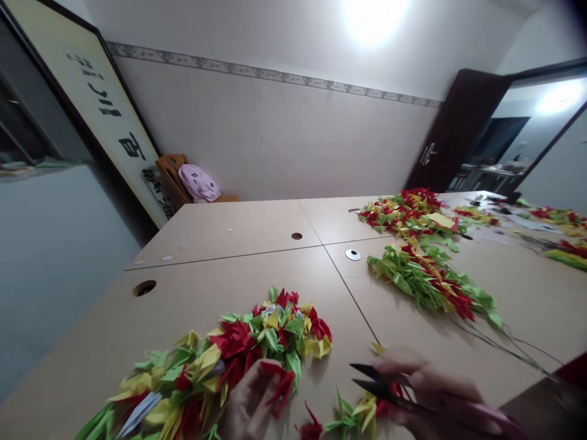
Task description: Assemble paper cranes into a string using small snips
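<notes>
In the lower middle, my left hand pinches a red folded-paper piece at the edge of a garland of red, yellow, green and a few pale folded-paper pieces. My right hand, slightly blurred, is wrapped round a pair of scissors. Their dark blades are parted and point left toward my left hand, with a gap between. Below the blades lies a short strand of red, green and yellow pieces, partly covered by my right hand. A small yellow scrap shows just above the scissors.
Further right lie a green, red and yellow bundle with thin wires and a larger pile. The pale table has seams and round cable holes. Beyond it stands a chair with a pink bag.
</notes>
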Demonstrator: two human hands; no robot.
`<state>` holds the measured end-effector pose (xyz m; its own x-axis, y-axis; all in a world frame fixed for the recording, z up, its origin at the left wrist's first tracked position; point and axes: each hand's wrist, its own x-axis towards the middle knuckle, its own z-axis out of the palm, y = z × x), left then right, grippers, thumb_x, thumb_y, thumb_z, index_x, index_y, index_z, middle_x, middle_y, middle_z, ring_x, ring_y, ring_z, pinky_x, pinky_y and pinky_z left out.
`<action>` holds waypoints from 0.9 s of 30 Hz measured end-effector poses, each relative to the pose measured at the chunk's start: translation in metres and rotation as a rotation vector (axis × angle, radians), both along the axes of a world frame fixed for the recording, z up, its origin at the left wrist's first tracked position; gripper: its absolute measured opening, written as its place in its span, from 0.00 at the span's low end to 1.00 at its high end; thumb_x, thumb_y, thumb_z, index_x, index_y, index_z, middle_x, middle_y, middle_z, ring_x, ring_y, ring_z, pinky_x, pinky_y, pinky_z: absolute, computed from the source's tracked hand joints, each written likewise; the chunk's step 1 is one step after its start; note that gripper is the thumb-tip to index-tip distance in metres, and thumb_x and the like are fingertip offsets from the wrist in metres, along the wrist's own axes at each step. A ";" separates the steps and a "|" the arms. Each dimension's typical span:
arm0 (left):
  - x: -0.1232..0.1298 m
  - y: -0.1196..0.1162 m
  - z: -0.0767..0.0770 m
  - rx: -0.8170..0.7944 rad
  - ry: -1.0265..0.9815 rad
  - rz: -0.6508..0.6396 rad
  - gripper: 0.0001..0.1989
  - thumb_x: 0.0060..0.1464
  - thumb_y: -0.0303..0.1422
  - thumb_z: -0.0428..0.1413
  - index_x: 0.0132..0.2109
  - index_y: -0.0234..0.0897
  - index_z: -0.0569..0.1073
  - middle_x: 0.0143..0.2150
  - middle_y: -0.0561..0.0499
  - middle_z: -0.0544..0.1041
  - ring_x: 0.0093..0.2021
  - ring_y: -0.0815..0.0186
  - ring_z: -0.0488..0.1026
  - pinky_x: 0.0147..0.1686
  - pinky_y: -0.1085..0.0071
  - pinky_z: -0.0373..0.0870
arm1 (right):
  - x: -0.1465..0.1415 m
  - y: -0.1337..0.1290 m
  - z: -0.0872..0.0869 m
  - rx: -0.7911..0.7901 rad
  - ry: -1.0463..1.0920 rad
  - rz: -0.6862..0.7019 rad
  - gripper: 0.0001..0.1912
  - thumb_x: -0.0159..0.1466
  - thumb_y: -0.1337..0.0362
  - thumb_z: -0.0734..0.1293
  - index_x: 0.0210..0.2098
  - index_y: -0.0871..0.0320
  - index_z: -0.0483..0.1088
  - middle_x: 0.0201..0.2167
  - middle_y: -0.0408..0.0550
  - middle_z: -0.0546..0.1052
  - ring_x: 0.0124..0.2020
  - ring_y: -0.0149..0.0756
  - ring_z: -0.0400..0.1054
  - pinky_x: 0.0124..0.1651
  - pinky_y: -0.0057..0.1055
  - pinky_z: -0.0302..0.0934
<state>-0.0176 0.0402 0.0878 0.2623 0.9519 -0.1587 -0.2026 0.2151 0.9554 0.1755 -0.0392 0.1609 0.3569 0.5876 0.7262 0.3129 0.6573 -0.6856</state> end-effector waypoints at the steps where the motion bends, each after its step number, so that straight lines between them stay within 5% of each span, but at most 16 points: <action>1: 0.006 0.000 0.004 -0.123 -0.095 0.026 0.13 0.34 0.36 0.67 0.30 0.36 0.75 0.27 0.51 0.74 0.30 0.66 0.71 0.32 0.75 0.70 | -0.001 0.002 -0.008 -0.010 -0.006 0.032 0.12 0.53 0.63 0.73 0.36 0.48 0.71 0.29 0.46 0.78 0.27 0.43 0.74 0.26 0.37 0.71; 4: 0.022 -0.002 0.011 -0.373 -0.335 0.071 0.15 0.30 0.33 0.68 0.29 0.35 0.75 0.26 0.53 0.73 0.26 0.71 0.69 0.29 0.76 0.69 | -0.009 0.002 -0.034 -0.041 0.035 0.021 0.15 0.53 0.70 0.71 0.39 0.52 0.68 0.34 0.48 0.78 0.33 0.45 0.74 0.30 0.37 0.72; 9: 0.032 -0.011 0.008 -0.455 -0.482 0.029 0.12 0.32 0.32 0.68 0.26 0.34 0.74 0.25 0.54 0.73 0.24 0.73 0.68 0.26 0.78 0.67 | -0.027 0.001 -0.058 -0.093 0.101 0.051 0.15 0.56 0.73 0.68 0.40 0.53 0.65 0.37 0.47 0.77 0.38 0.40 0.73 0.38 0.35 0.71; 16: 0.022 -0.026 0.022 -0.634 -0.509 -0.024 0.10 0.36 0.30 0.67 0.29 0.35 0.75 0.31 0.50 0.76 0.30 0.68 0.72 0.34 0.73 0.70 | -0.048 0.009 -0.052 -0.032 0.166 0.076 0.14 0.57 0.75 0.66 0.40 0.53 0.65 0.38 0.45 0.77 0.39 0.35 0.73 0.41 0.29 0.70; 20: 0.030 -0.019 0.021 -0.695 -0.585 -0.059 0.10 0.33 0.27 0.66 0.22 0.31 0.72 0.19 0.53 0.70 0.19 0.74 0.65 0.22 0.77 0.65 | -0.052 0.015 -0.051 -0.033 0.176 0.066 0.12 0.57 0.73 0.67 0.38 0.54 0.66 0.37 0.45 0.77 0.38 0.35 0.73 0.40 0.28 0.69; 27: 0.041 -0.014 0.018 -0.757 -0.725 -0.071 0.07 0.31 0.20 0.64 0.21 0.27 0.72 0.17 0.53 0.70 0.16 0.75 0.64 0.17 0.80 0.61 | -0.051 0.017 -0.054 0.009 0.176 0.043 0.13 0.57 0.75 0.66 0.40 0.55 0.65 0.38 0.45 0.77 0.40 0.33 0.72 0.42 0.27 0.69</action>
